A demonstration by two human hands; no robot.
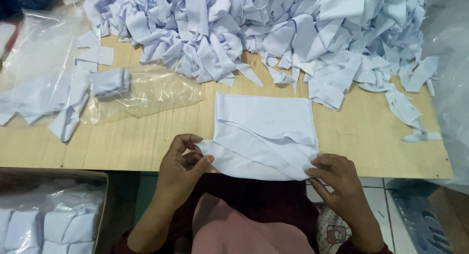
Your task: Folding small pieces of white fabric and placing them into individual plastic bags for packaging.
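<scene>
Wooden worktop point(146, 146): both hands, left hand point(181, 162) and right hand point(337, 178), pinch half-folded white cloth point(266, 132); unfolded heap point(254, 34) waits at 12 o'clock.

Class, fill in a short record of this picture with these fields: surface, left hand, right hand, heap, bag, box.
surface: wooden table
left hand: left hand pinches the left corner of the folded white cloth
right hand: right hand pinches the cloth's lower right corner
heap: pile of white cloth pieces along the far edge
bag: clear plastic bag lying left of the cloth
box: cardboard box of bagged white bundles, lower left
</scene>
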